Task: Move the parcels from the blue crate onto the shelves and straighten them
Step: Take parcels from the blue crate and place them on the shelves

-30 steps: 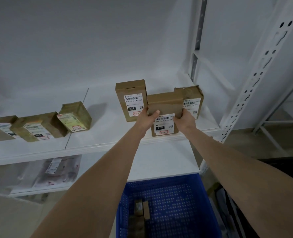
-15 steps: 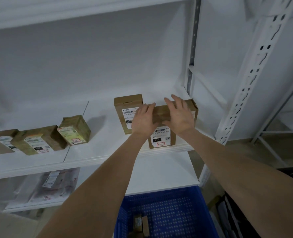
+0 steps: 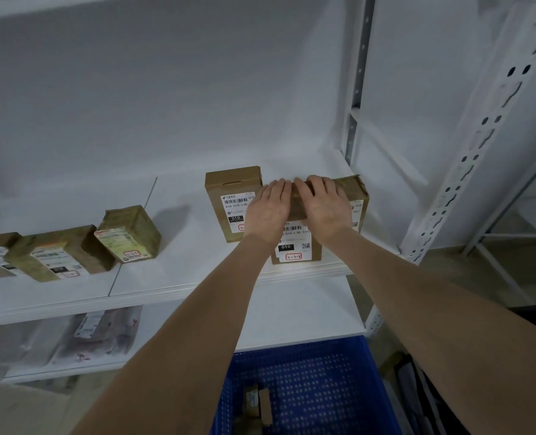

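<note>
Grips [image 3: 268, 211] [image 3: 326, 208] (both flat) atop parcel [image 3: 295, 246]

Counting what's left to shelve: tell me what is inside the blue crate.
Inside the blue crate, a few small brown parcels lie on its floor near the left wall. The picture's lower edge cuts off the crate's near part, so an exact count cannot be given.

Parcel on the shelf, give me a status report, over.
Left hand, right hand flat on parcel top, fingers straight. Parcel upright at shelf edge. Left box, right box close beside; crate not empty.
</note>
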